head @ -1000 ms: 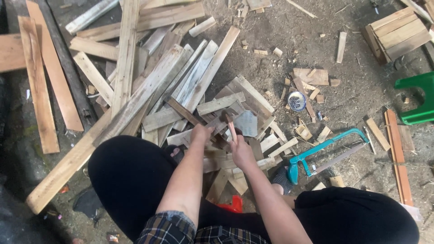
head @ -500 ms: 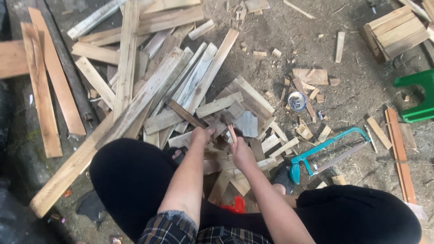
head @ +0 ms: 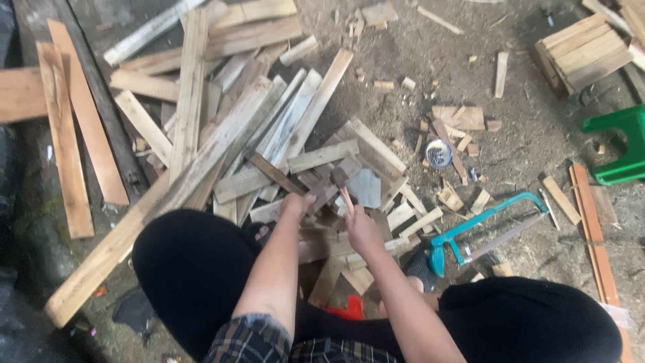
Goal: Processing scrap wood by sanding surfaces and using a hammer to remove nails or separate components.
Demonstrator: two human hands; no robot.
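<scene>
Many wood strips (head: 269, 141) lie in a heap on the dirt ground (head: 524, 134), too many to count. There is one teal saw (head: 484, 225), one green stool (head: 621, 144) and one small round tin (head: 439, 153). The left hand (head: 295, 203) reaches down, fingers curled around a dark strip (head: 279, 173) in the pile. The right hand (head: 359, 225) sits just beside it, fingers loose and open.

Bare, sawdust-strewn dirt ground (head: 517, 144) lies under flat daylight, littered with wood offcuts. A green plastic stool (head: 621, 144) stands at the right edge, near a stack of short planks (head: 583, 50). A dark beam (head: 94, 101) runs along the left.
</scene>
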